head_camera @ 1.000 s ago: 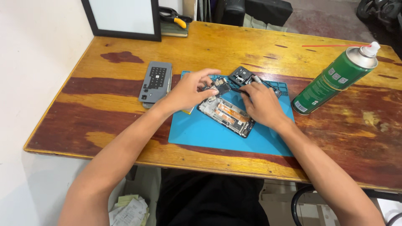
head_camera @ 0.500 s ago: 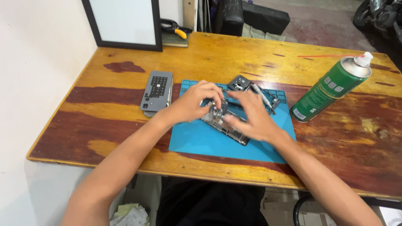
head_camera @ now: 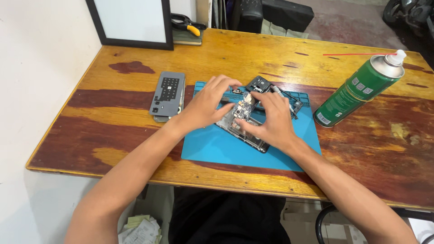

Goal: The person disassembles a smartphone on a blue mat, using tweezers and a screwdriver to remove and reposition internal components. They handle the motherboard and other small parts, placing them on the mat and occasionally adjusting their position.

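Both your hands are over the open phone (head_camera: 242, 129), which lies slanted on the blue mat (head_camera: 217, 147) in the middle of the table (head_camera: 253, 54). Your left hand (head_camera: 205, 106) comes in from 8 o'clock and rests on the top end of the phone. Its fingers (head_camera: 226, 82) are curled and a little spread, with the tips pointing down at the small board (head_camera: 243, 110) inside the phone. Your right hand (head_camera: 271, 119) comes in from 4 o'clock and lies over the lower half of the phone. Its fingers (head_camera: 261, 96) are bent and close together, and the tips touch the small board from the 3 o'clock side. The board sits right between the tips of both hands. You cannot tell if any finger is pinching it or just pressing on it. A dark little part (head_camera: 258, 83) lies on the mat just past your fingertips, at 12 o'clock. The grey back cover (head_camera: 168, 94) lies flat on the table at 9 o'clock of the mat, near your left hand but not touching it. The green spray can (head_camera: 359, 90) leans at 3 o'clock, well apart from your right hand. A framed white board (head_camera: 131, 20) stands at 11 o'clock.
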